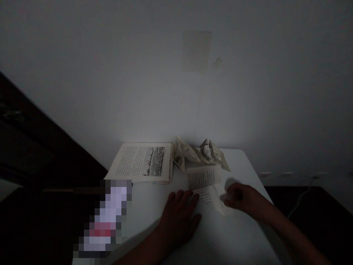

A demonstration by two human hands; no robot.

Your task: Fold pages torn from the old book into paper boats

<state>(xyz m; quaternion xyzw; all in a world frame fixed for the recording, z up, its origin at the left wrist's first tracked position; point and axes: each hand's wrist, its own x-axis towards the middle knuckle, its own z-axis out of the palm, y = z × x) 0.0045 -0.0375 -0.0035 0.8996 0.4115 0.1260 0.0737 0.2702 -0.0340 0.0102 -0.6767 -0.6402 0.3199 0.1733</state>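
Observation:
A printed paper sheet (pixel 205 186), partly folded with a slanted lower edge, lies on the white table. My left hand (pixel 180 217) rests palm down on the tabletop with fingers spread, its fingertips at the sheet's left edge. To the right of the sheet is my right hand (pixel 245 200), its fingers curled. A gap shows between thumb and forefinger, and nothing visible is held there. Behind the sheet stand several folded paper shapes (pixel 187 151), made from printed pages and pointed like boats.
A stack of printed pages (pixel 132 162) with a picture on top lies at the back left. A blurred-out, phone-like object (pixel 110 217) is on the left edge of the white table (pixel 220 243). The wall (pixel 138 73) rises directly behind. A cable (pixel 299 200) hangs at the right.

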